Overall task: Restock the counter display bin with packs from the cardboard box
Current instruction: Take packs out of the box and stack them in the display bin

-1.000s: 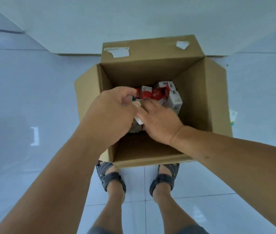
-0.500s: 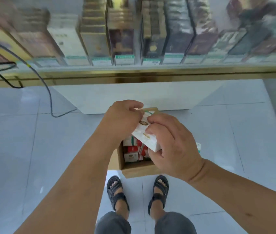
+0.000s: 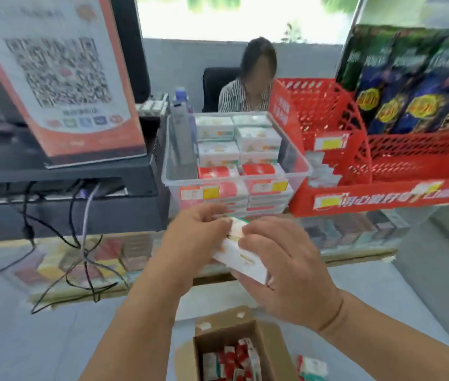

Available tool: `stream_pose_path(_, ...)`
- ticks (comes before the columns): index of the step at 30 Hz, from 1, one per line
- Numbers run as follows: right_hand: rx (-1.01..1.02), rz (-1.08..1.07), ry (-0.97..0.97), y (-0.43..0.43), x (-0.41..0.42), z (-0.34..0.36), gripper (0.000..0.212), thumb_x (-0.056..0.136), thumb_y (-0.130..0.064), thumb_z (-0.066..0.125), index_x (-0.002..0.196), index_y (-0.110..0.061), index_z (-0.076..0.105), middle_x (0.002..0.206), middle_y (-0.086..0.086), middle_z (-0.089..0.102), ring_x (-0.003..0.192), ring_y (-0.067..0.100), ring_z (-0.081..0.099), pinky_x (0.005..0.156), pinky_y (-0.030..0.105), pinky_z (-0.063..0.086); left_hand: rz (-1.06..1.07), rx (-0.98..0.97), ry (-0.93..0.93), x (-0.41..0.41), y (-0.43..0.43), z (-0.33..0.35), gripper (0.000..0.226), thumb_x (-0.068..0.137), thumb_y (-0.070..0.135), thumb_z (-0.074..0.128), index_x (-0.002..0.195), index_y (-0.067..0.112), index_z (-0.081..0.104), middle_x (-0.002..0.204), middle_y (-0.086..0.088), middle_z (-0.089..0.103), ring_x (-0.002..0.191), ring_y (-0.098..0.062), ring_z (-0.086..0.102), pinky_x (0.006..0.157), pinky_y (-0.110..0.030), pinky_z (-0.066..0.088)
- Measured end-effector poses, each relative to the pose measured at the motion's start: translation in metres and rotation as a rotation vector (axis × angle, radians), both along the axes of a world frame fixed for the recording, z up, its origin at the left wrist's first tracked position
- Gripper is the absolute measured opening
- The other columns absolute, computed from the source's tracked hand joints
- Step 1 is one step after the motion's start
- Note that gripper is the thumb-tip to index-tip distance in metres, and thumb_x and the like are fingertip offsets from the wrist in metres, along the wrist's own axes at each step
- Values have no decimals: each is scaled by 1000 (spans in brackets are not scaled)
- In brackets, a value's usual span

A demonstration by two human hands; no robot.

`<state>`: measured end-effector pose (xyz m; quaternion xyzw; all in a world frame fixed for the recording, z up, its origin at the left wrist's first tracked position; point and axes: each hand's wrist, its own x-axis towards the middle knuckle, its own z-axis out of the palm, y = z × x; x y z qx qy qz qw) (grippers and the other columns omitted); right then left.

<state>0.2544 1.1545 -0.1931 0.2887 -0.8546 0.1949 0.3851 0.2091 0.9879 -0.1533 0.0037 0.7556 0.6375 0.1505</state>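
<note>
Both hands grasp one white pack (image 3: 241,258) at centre; the left hand (image 3: 198,232) pinches its upper end; the right hand (image 3: 286,268) wraps its lower end; the display bin (image 3: 297,158), at twelve o'clock, is part-stocked; the cardboard box (image 3: 267,342), at six o'clock, holds more packs (image 3: 234,361); much restocking seemingly remains.

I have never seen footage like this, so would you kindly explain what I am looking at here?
There is no machine here: a person wears a camera on the head, which looks forward and down at their own arms. The left hand and right hand together grip a white pack. Ahead stands a clear display bin filled with stacked packs, beside a red basket. Below, the open cardboard box holds spare packs.
</note>
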Motion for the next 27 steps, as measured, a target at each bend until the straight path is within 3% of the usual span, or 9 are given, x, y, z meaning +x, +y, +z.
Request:
stream_pose_path(2,33,-23,52,1,-7,31,29,78,-23,78,100,-8,67,106,10,69,98,30,65,85,44,49,-33,59,37,-6,-9,25,32,90,12,60,117,29,63,104,5,70,68,-11,62,46,-16,44)
stream_pose_path(7,190,-139,58,-1,-27,73,39,74,-12,72,113,-6,69,116,10,67,107,31,62,91,45,46,-5,117,120,-22,-17,62,33,86,19,66,116,32,65,98,7,74,83,-17,72,68,-32,52)
stream_pose_path(11,361,-247,-20,-5,-48,92,47,84,-31,63,127,-12,61,124,7,62,116,28,57,93,45,45,78,122,137,-35,-7,72,42,74,38,67,116,36,64,112,7,69,98,-15,68,86,-45,57)
stream_pose_path(14,452,-287,-31,-4,-71,96,51,84,-34,64,129,-12,58,124,7,63,115,27,58,88,44,48,148,101,179,-50,2,73,37,85,36,66,122,34,61,119,8,64,104,-10,64,86,-42,57)
stream_pose_path(21,525,-260,-211,11,-136,84,51,79,-20,70,127,-7,57,117,15,66,109,34,64,75,46,58,257,-59,214,-99,29,68,37,91,32,64,127,27,59,124,5,63,110,-12,61,91,-41,54)
stream_pose_path(27,617,-205,-298,16,-198,69,47,81,-14,68,124,-10,51,110,11,64,100,32,63,66,41,57,324,-232,228,-128,32,58,37,93,29,60,130,28,57,124,9,59,113,-11,56,89,-29,48)
